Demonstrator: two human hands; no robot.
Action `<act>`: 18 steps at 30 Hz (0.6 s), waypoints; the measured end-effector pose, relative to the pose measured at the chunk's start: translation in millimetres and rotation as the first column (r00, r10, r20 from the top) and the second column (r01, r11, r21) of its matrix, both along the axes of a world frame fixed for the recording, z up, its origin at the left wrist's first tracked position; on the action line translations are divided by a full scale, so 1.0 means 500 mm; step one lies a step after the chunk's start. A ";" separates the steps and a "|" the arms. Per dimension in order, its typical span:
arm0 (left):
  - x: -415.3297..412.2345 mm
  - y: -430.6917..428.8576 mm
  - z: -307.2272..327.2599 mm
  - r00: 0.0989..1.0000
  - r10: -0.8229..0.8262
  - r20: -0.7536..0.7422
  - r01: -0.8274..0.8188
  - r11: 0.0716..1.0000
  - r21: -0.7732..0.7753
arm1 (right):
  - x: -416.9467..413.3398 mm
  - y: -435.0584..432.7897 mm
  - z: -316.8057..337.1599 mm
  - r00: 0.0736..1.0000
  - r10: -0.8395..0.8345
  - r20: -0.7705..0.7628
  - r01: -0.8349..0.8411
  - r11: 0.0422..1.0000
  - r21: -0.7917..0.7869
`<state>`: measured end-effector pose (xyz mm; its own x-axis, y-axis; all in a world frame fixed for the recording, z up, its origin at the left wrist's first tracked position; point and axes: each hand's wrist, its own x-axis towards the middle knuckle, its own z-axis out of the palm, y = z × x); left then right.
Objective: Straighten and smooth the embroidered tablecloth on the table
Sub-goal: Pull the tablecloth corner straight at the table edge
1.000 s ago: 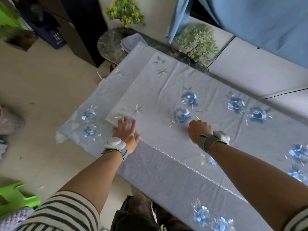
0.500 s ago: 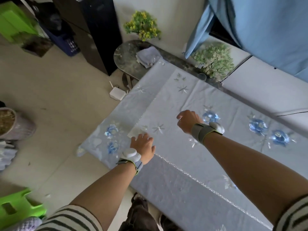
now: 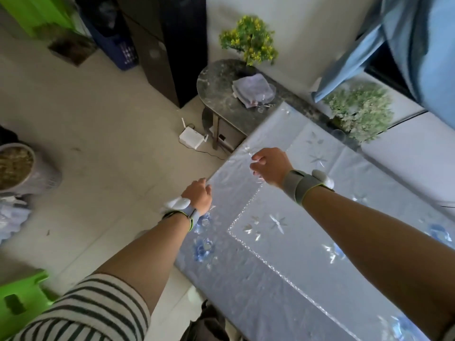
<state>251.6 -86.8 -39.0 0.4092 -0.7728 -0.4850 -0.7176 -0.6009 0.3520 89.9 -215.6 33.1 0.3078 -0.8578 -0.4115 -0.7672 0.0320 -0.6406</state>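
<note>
Striped sleeve [image 3: 81, 308] at bottom left, bare forearm running up to the left hand [image 3: 198, 195]. White wrist device w/ grey strap sits just behind that hand. Left hand is at the left edge of the tablecloth [image 3: 307, 242], fingers curled in at the hem; looks like it's gripping the edge, but the fingertips are hidden so can't tell for sure.

Tablecloth: pale blue-grey, spread over the counter [image 3: 229, 134], covers nearly all of it, near edge hanging down toward the person. Blue embroidered flowers [image 3: 203, 244] near the left hem, just below the left wrist; more at the far right and bottom right. A shiny stitched border line [image 3: 270, 264] marks an inner panel, corner just right of the flowers. Silver star/leaf motifs inside the panel.

Right hand [image 3: 269, 166] further up, over the cloth's left border strip near the far-left corner. Fingers bent in a loose fist w/ a bit of cloth pinched between thumb and fingers; fabric puckers up around it. Grey wrist strap w/ white device on that arm too.

Beyond the cloth: bare dark marble end of the counter w/ a folded pale cloth [image 3: 253, 91] on it, and a yellow-green potted plant [image 3: 248, 43] behind. Second pale green plant [image 3: 359, 110] at the far edge, right side, next to a small clear glass. Blue curtain [image 3: 406, 45] top right.

On the floor left of the counter: white router [image 3: 190, 136] w/ antennas, green stool [image 3: 19, 294] bottom left, pot w/ brown filling [image 3: 14, 166] at left.
</note>
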 end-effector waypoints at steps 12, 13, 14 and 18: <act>0.015 -0.048 -0.064 0.987 0.160 -0.008 -0.159 0.983 0.094 | 0.194 -0.073 -0.096 0.949 0.278 -0.150 -0.290 0.955 -0.064; 0.014 -0.046 -0.063 0.989 0.146 0.028 -0.148 0.986 0.083 | 0.204 -0.076 -0.103 0.946 0.284 -0.155 -0.297 0.953 -0.065; 0.012 -0.046 -0.063 0.991 0.127 0.041 -0.130 0.988 0.080 | 0.213 -0.080 -0.112 0.943 0.290 -0.163 -0.303 0.951 -0.061; 0.006 -0.048 -0.051 0.995 0.094 0.036 -0.097 0.993 0.063 | 0.244 -0.093 -0.134 0.916 0.327 -0.234 -0.343 0.939 -0.032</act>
<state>254.6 -111.0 -64.6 0.4962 -0.6967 -0.5180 -0.6664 -0.6881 0.2872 212.0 -261.9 -33.9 0.4901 -0.7499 -0.4444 -0.8476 -0.2910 -0.4437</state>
